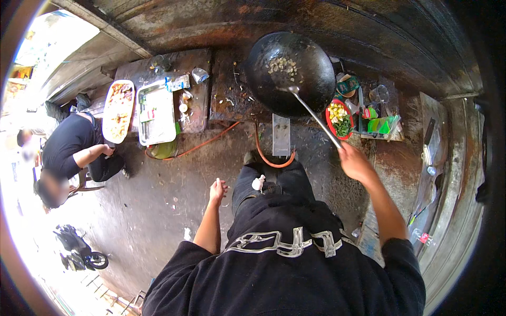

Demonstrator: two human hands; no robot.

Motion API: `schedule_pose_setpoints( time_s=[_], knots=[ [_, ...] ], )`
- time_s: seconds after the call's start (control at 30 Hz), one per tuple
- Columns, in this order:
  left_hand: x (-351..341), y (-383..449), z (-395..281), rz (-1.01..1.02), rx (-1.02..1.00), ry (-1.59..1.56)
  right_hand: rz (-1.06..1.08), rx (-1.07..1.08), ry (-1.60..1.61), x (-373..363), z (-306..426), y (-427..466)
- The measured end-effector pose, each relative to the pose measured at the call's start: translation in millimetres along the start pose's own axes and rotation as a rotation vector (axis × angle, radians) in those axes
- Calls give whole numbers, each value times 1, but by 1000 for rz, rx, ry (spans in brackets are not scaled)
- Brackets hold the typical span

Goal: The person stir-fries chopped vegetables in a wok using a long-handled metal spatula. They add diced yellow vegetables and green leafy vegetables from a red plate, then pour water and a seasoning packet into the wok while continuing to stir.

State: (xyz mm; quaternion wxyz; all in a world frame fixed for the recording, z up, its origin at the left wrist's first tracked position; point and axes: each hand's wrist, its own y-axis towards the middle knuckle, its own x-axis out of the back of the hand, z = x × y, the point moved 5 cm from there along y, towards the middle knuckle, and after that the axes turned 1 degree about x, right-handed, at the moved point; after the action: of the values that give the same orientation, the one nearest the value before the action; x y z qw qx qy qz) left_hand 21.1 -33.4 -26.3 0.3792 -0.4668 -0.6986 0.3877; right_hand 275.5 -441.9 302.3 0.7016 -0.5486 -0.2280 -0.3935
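My right hand [355, 161] grips the handle of a long metal wok spatula [316, 117]. The spatula's blade lies inside a large black wok [312, 75], just below a patch of chopped pale pieces [282, 66] on the wok's surface. My left hand [218, 191] hangs at my left side with its fingers apart and nothing in it. Right of the wok, close to the spatula's shaft, sits a red oval dish [327, 124] with yellow and white cubes [338, 113] and chopped green leaves [342, 126].
Left on the table [193, 63] are a metal tray [157, 132] and a white oval platter [106, 118] of food. An orange hose [259, 146] loops below the stove beside a metal box [281, 136]. A knife [360, 103] lies at right. A person [71, 146] sits left; a motorcycle [79, 249] stands behind.
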Motion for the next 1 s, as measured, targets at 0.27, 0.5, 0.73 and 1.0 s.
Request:
schedule_pose_setpoints(
  time_s=[0.27,0.5,0.73,1.0],
  knots=[
    [16,-3,32,-19,99,27,-229,-29,55,8,-4,-8],
    [-2,0,8,30,63,25,-202,6,-64,13,-9,2],
    [-6,8,-27,25,-34,28,-367,22,10,-3,11,50],
    [-11,10,-32,34,-15,14,-256,-16,-86,8,-10,19]
  ],
)
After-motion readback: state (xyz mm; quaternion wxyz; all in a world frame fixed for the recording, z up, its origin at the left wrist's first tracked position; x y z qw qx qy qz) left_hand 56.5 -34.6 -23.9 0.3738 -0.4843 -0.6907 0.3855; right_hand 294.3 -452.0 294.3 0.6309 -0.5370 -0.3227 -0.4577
